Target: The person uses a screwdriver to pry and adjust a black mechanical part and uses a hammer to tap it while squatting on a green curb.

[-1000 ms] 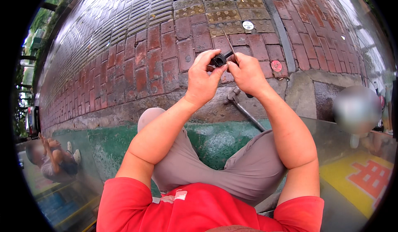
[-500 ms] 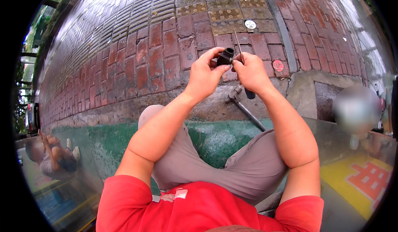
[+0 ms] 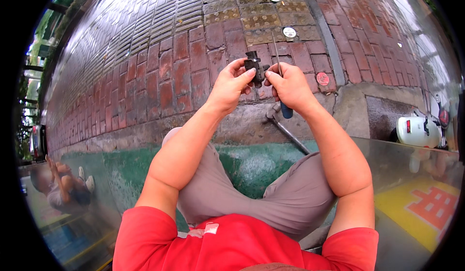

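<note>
My left hand (image 3: 230, 84) is closed round a small black part (image 3: 253, 67) with a stubby cylinder at its top. Thumb and fingers pinch it from the left. Against its right side rest the fingertips of my right hand (image 3: 290, 84), which also grips a screwdriver (image 3: 286, 110). The blue handle pokes out below that palm, and the thin shaft points away from me, apart from the black part. Just under my right hand, a hammer (image 3: 290, 134) lies on the ground, its head on the concrete and its handle running toward my right knee.
Wet red brick paving (image 3: 181, 63) spreads ahead, with a round red marker (image 3: 322, 79) to the right. I sit by a green-painted ledge (image 3: 131, 167). A white scooter (image 3: 417, 130) stands at far right, near a reflective panel (image 3: 411, 198) with yellow and red markings.
The black part has turned more upright and shows more of its side. My left hand has shifted slightly left and its grip is rearranged. The screwdriver stays in my right hand.
</note>
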Motion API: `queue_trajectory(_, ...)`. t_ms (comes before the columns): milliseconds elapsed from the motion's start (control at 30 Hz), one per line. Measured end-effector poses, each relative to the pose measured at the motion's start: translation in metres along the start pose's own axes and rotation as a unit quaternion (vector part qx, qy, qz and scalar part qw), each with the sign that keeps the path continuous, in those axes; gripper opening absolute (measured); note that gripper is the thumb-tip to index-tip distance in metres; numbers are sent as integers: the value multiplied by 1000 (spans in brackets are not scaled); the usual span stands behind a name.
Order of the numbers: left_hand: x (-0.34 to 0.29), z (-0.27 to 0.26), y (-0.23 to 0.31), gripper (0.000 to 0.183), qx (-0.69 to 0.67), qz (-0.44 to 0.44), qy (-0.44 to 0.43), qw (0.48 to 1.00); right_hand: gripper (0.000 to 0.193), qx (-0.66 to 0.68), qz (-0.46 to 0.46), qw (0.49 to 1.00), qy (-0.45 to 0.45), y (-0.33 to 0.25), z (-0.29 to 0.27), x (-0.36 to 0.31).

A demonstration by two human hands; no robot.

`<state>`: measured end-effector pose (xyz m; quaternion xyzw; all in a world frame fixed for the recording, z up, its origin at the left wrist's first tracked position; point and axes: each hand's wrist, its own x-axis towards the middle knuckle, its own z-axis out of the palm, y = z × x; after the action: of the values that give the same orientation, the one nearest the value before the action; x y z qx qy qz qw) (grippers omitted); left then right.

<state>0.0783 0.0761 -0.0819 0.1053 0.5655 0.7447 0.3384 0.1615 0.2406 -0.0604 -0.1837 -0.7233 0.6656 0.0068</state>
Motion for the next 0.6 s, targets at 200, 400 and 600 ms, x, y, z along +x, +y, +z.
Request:
queue_trajectory(200,0,1,-1,33,-142,-23,-43,989,17,29,-36,999,0,-8,-3,-7)
queue_trajectory(400,4,-8,-1,30,-210,-17,-81,974,17,28,-86,993,73,-16,-20,-11)
queue_trajectory(600,5,-7,4,30,-241,-25,-82,967,17,-122,-97,986,62,-12,-38,-8)
